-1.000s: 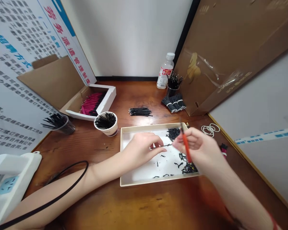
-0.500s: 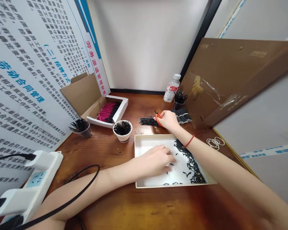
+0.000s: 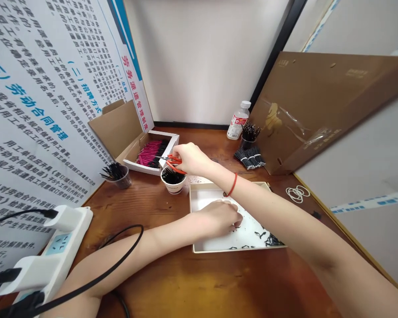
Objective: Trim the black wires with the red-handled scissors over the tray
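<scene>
My right hand [image 3: 193, 160] is closed round red-handled scissors [image 3: 174, 162]. Their blades point left, above a white paper cup [image 3: 174, 187] filled with thin black sticks or wires [image 3: 172, 176]. In a shallow white tray [image 3: 207, 245] rests my left hand [image 3: 220, 218], its fingers curled down together; anything between them is hidden. Small black curled scraps [image 3: 272, 240] lie at the tray's right front corner, partly covered by my right forearm, which crosses over the tray.
Behind the cup stands an open box [image 3: 169, 150] of pink and black sticks. A clear cup [image 3: 122, 177] of black sticks is left. Tied black bundles [image 3: 250, 158], a bottle [image 3: 238, 121] and white rubber bands [image 3: 297, 194] sit right. A power strip [image 3: 69, 234] and cable flank my left arm.
My right hand has moved left with the scissors, from the loose black sticks behind the tray to above the paper cup. Those sticks are out of sight. My left fingers have curled in.
</scene>
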Tool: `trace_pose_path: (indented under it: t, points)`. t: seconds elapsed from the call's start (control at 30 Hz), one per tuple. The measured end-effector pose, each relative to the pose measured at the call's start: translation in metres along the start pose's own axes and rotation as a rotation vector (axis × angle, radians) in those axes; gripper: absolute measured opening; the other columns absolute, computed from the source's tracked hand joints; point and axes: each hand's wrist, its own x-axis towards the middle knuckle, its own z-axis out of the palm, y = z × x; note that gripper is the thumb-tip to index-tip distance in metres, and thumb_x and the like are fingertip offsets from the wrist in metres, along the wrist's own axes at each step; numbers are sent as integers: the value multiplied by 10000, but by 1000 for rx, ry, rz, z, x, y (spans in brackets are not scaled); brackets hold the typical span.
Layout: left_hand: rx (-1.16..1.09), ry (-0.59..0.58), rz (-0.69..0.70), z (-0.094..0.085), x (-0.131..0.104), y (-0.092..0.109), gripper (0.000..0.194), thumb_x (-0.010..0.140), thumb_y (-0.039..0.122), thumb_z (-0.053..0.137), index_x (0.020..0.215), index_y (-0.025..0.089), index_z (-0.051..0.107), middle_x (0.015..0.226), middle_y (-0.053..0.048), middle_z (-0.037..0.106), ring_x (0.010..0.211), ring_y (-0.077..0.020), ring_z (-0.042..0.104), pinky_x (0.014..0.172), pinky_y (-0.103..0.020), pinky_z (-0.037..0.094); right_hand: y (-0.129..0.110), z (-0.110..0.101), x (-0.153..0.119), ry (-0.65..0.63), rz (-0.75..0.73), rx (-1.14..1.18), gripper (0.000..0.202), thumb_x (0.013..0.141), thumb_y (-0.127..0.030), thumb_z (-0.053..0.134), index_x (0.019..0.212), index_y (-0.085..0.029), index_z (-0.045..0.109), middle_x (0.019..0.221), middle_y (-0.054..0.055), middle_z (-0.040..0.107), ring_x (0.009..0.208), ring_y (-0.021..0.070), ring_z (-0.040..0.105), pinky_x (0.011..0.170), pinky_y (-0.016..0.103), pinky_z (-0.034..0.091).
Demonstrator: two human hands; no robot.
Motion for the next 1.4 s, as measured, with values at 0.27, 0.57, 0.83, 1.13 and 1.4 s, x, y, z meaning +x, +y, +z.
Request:
trace_pose_path:
  t: [0.27, 0.57, 0.83, 1.13, 1.4]
  points:
    - [-132, 144, -14, 15, 1, -9, 182, 838, 83, 513, 802, 132, 685, 862, -112, 710, 856, -267, 655, 787, -380, 469, -5, -16, 1, 36, -65, -54, 97, 784, -138, 663, 761, -160, 572, 872, 65, 673, 800, 175, 602, 630, 261, 351]
    - [-762, 460, -20, 3, 1, -17, 330, 968, 241, 386, 1125, 90, 634, 1024, -157, 733, 921, -209, 695, 816, -360, 548, 6, -75, -107, 630, 102, 100, 145, 824, -238, 649, 747, -204, 531, 691, -30, 617, 636, 109, 566, 629, 251, 456]
    - [-1335, 569, -78, -2, 4, -27, 417, 815, 510, 636, 926, 112, 691, 829, -95, 733, 746, -169, 689, 772, -312, 547, 25, -18, -204, 570, 27, 39, 169, 796, -113, 547, 724, -222, 654, 639, -18, 699, 566, 115, 632, 570, 222, 486]
    - [-988, 520, -91, -3, -4, -13, 185, 794, 272, 650, 696, 137, 730, 615, -16, 633, 608, -119, 523, 616, -259, 412, 28, -17, -194, 575, 494, 740, 251, 745, -341, 763, 789, -194, 566, 831, 50, 723, 735, 166, 693, 642, 291, 573]
    - [-841, 610, -157, -1, -4, -17, 277, 880, 375, 567, 755, 150, 670, 773, -59, 683, 767, -177, 613, 728, -319, 451, 35, -22, -195, 558, 660, 966, 343, 589, -318, 842, 717, -186, 552, 743, -5, 618, 642, 117, 597, 562, 265, 524]
